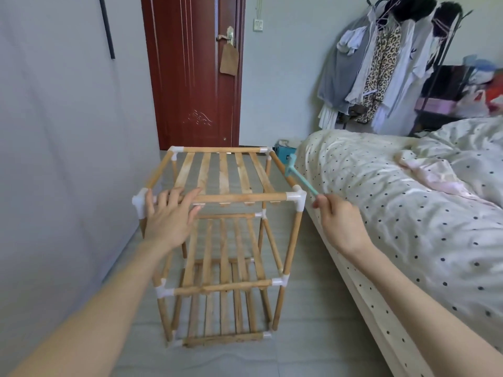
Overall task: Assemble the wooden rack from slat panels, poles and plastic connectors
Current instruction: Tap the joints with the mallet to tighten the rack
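Our rack point(223, 240) stands on the floor beside the bed point(408, 200); left hand point(170, 216) rests flat, fingers spread, on the top front pole point(239, 197); right hand point(340, 221) pinches a small mallet point(299, 175); we reckon it's light and wobbly at the connectors, so brace poles, not slats.

We find ourselves in a bedroom of a home. A bed point(408, 213) with a dotted white quilt fills the right side, a clothes rail point(386, 69) hung with shirts and a leopard-print garment stands against the far wall, and a dark red wooden door point(190, 77) with a brass handle closes the room.
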Tool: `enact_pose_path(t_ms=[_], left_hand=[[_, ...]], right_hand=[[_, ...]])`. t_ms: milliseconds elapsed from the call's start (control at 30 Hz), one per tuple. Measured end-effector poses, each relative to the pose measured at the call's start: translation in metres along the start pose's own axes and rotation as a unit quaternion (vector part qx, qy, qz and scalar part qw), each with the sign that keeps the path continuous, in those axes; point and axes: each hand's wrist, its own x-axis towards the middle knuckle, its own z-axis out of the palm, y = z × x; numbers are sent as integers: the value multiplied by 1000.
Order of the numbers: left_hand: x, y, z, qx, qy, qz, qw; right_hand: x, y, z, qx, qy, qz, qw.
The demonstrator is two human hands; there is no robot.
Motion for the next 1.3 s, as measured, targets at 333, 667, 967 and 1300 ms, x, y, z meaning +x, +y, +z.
enact_pose_path(t_ms=[333,667,967,1300], left_hand=[[5,12,-11,-15,-53,-33,998],[4,11,-10,-20,-52,-36,998],[3,15,-14,-28,-62,-39,997],[4,15,-11,-28,-57,-39,997]], right_hand=[[-6,12,3,-34,33,46,998],[5,11,0,25,41,48,998],[-22,47,28,212,11,218,953],[-19,25,22,94,15,102,990]])
